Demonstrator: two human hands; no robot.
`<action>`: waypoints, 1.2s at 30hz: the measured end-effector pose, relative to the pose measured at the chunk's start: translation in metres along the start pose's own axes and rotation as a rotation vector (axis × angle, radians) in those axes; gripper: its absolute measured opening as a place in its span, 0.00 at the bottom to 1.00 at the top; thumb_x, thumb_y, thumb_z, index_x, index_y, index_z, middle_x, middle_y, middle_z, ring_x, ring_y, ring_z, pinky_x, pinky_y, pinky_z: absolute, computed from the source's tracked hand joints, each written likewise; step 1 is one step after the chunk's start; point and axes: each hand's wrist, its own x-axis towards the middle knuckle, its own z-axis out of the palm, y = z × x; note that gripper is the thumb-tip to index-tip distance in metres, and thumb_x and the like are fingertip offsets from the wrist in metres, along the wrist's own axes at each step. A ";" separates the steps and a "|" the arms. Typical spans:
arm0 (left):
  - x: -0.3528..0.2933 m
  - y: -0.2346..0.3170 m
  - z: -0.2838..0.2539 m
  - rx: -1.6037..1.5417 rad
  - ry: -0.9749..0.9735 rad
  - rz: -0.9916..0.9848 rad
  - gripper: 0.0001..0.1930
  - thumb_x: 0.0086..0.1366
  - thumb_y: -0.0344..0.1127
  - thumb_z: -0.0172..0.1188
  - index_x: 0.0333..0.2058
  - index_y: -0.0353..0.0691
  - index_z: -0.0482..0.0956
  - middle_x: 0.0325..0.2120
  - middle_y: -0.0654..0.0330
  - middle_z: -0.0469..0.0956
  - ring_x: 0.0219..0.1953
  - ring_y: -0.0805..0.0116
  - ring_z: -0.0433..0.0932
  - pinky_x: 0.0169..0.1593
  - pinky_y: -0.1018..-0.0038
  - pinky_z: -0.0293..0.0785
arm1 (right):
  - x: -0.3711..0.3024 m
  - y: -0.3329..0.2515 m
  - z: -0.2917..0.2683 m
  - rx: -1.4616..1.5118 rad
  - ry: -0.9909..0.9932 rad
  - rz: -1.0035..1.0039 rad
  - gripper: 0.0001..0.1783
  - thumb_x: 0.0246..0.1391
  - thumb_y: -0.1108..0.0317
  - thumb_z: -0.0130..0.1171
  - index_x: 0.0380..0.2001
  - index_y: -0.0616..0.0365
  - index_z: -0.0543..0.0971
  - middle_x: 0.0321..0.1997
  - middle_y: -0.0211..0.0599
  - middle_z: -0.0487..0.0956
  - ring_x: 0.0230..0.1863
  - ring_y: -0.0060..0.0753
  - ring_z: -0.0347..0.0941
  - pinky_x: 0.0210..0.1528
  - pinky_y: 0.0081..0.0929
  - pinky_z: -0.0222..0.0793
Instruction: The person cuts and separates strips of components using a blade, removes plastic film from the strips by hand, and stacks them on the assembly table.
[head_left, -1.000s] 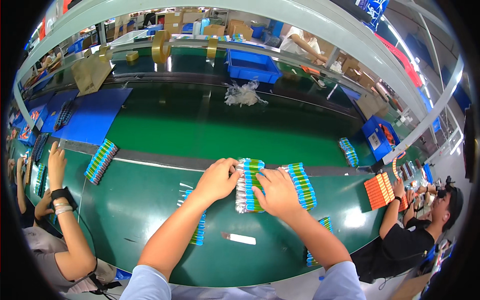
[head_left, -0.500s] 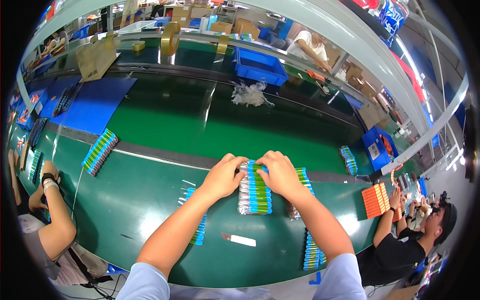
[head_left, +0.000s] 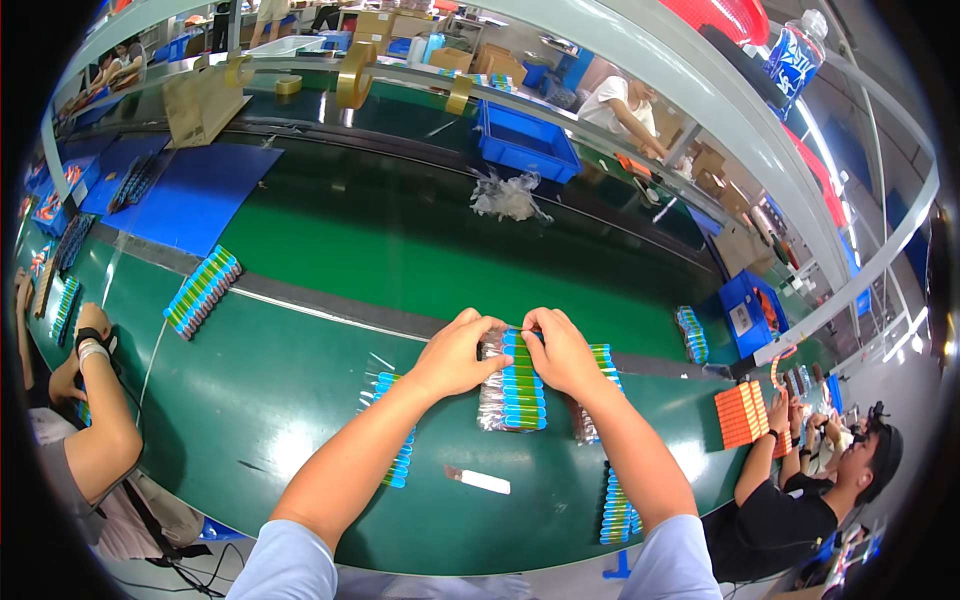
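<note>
A row of slim packets (head_left: pixel 524 395) in clear plastic, with blue and green ends, lies on the green table in front of me. My left hand (head_left: pixel 466 355) grips its far left corner, thumb on top. At the far right corner my right hand (head_left: pixel 560 352) has its fingers curled round the edge, close to the left. Another packet row (head_left: pixel 601 365) is partly covered by my right forearm, and a further group (head_left: pixel 616 505) lies nearer me. Beside my left forearm is one more row (head_left: pixel 400 465), partly hidden. A small white strip with a brown end (head_left: pixel 480 481) lies between my arms.
Beyond the table edge runs a green belt (head_left: pixel 350 260) with crumpled clear plastic (head_left: pixel 510 197) and a blue tray (head_left: pixel 528 145). Packet rows (head_left: pixel 203 292) lie left. Co-workers sit on both sides; orange packs (head_left: pixel 740 415) are by the right one. Tape rolls (head_left: pixel 354 77) hang on a rail.
My right hand's fingers have drawn closer together at the far edge of the packet row. The left hand has moved slightly, still gripping it. The whole view has shifted a little.
</note>
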 end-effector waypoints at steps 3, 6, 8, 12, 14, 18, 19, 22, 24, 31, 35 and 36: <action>-0.001 -0.001 0.003 0.024 0.028 -0.050 0.26 0.55 0.41 0.72 0.53 0.42 0.80 0.41 0.56 0.75 0.46 0.57 0.79 0.51 0.63 0.76 | -0.001 -0.004 -0.001 0.012 0.020 0.022 0.06 0.59 0.75 0.59 0.38 0.61 0.74 0.35 0.46 0.77 0.42 0.49 0.75 0.46 0.42 0.70; 0.000 0.004 0.005 0.054 0.040 -0.073 0.24 0.55 0.40 0.72 0.51 0.42 0.81 0.40 0.55 0.76 0.46 0.56 0.80 0.51 0.63 0.77 | -0.003 -0.002 -0.001 -0.009 0.010 0.044 0.06 0.59 0.74 0.58 0.39 0.61 0.74 0.35 0.45 0.77 0.41 0.50 0.75 0.45 0.43 0.71; -0.001 0.007 0.005 0.064 0.040 -0.080 0.26 0.54 0.39 0.72 0.52 0.42 0.79 0.42 0.54 0.76 0.47 0.54 0.80 0.52 0.62 0.77 | -0.003 0.000 0.003 -0.017 0.018 0.052 0.06 0.59 0.74 0.58 0.39 0.61 0.74 0.35 0.45 0.77 0.42 0.50 0.75 0.46 0.43 0.71; -0.002 0.004 0.017 0.068 0.245 0.024 0.33 0.51 0.37 0.75 0.57 0.43 0.73 0.39 0.55 0.74 0.44 0.57 0.78 0.48 0.62 0.76 | 0.001 0.010 0.017 -0.106 0.015 0.046 0.06 0.58 0.74 0.58 0.38 0.60 0.73 0.37 0.45 0.76 0.45 0.51 0.74 0.48 0.45 0.70; -0.003 0.003 0.016 0.092 0.230 0.033 0.35 0.51 0.36 0.75 0.58 0.43 0.71 0.40 0.55 0.74 0.44 0.56 0.78 0.47 0.61 0.77 | 0.002 0.006 0.022 -0.192 0.006 0.046 0.06 0.57 0.74 0.58 0.38 0.59 0.73 0.38 0.45 0.75 0.46 0.51 0.73 0.50 0.45 0.69; -0.005 0.001 0.015 0.113 0.197 0.051 0.35 0.51 0.36 0.75 0.58 0.45 0.71 0.42 0.55 0.75 0.42 0.53 0.79 0.46 0.61 0.77 | 0.003 -0.003 0.029 -0.320 0.002 0.090 0.08 0.56 0.72 0.59 0.38 0.58 0.73 0.41 0.45 0.74 0.49 0.52 0.71 0.53 0.48 0.68; -0.005 0.003 0.014 0.111 0.195 0.054 0.35 0.51 0.36 0.75 0.58 0.45 0.71 0.42 0.55 0.75 0.42 0.53 0.79 0.46 0.61 0.77 | 0.002 0.001 0.030 -0.323 0.004 0.092 0.08 0.56 0.72 0.59 0.38 0.58 0.73 0.41 0.45 0.74 0.49 0.52 0.71 0.53 0.48 0.68; -0.005 0.011 0.009 0.159 0.201 0.152 0.27 0.53 0.35 0.73 0.52 0.45 0.75 0.39 0.57 0.77 0.40 0.53 0.80 0.43 0.61 0.77 | 0.004 0.018 0.037 -0.252 -0.074 0.246 0.12 0.54 0.71 0.59 0.43 0.58 0.73 0.47 0.46 0.74 0.53 0.53 0.71 0.54 0.49 0.67; -0.007 0.013 0.004 0.325 0.144 0.359 0.16 0.56 0.34 0.71 0.43 0.44 0.80 0.35 0.60 0.78 0.38 0.54 0.81 0.41 0.62 0.77 | 0.010 0.021 0.039 -0.156 -0.104 0.313 0.15 0.55 0.70 0.58 0.46 0.58 0.71 0.47 0.47 0.75 0.53 0.53 0.71 0.55 0.50 0.68; -0.020 0.087 -0.039 0.108 0.271 0.386 0.10 0.60 0.28 0.66 0.41 0.42 0.82 0.28 0.59 0.76 0.27 0.63 0.77 0.32 0.67 0.73 | 0.000 -0.001 0.033 -0.398 0.129 0.158 0.17 0.53 0.71 0.60 0.46 0.60 0.73 0.49 0.47 0.75 0.54 0.51 0.71 0.61 0.48 0.62; -0.075 0.148 -0.097 -0.357 0.466 0.479 0.12 0.63 0.22 0.62 0.45 0.36 0.78 0.22 0.72 0.66 0.24 0.83 0.61 0.27 0.80 0.57 | -0.024 -0.083 -0.012 -0.169 0.467 -0.154 0.18 0.56 0.68 0.61 0.48 0.64 0.73 0.51 0.50 0.75 0.54 0.54 0.71 0.58 0.50 0.65; -0.090 0.157 -0.103 -0.436 0.609 0.550 0.13 0.64 0.26 0.61 0.47 0.35 0.74 0.24 0.69 0.65 0.24 0.81 0.60 0.26 0.79 0.54 | -0.042 -0.106 -0.016 0.009 0.428 -0.195 0.18 0.57 0.67 0.62 0.47 0.64 0.73 0.53 0.50 0.75 0.54 0.55 0.71 0.57 0.52 0.66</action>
